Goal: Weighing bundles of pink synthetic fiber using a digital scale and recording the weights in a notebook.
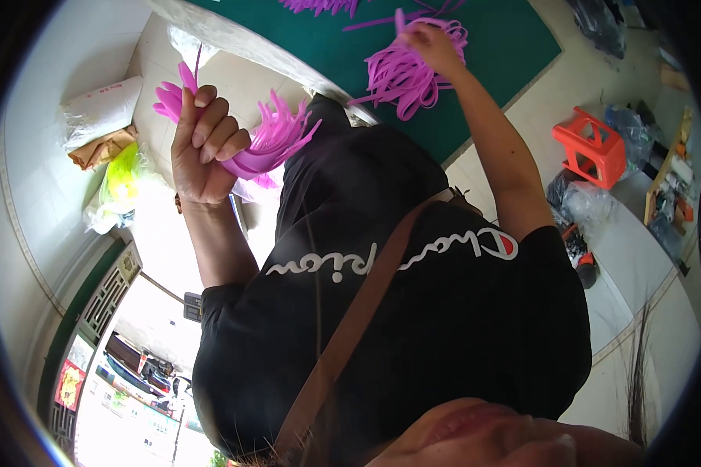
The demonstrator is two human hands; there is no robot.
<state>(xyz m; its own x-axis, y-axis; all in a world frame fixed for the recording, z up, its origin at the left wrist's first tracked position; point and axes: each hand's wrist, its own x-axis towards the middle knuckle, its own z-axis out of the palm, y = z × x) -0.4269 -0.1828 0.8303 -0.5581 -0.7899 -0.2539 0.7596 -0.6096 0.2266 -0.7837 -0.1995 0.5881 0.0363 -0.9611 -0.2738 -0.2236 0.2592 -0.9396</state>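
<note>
My left hand (206, 144) is closed in a fist around a bundle of pink-purple flexible strips (266, 146), raised left of the table. Their rounded ends poke out above the thumb, and the rest fans out below the fingers. Over the green tabletop (494, 93), my right hand (432, 45) reaches to a tangled heap of looped purple strips (401, 78). Its fingers are pinched at one upright strip end (400, 21), slightly blurred. Part of the heap is hidden under this hand.
More purple strips (319, 6) lie at the table's far edge. A red-orange plastic stool (592, 148) stands on the floor at right, near clear plastic bags (588, 206). To the left are a white wrapped package (101, 109) and a bag with something yellow-green (123, 175).
</note>
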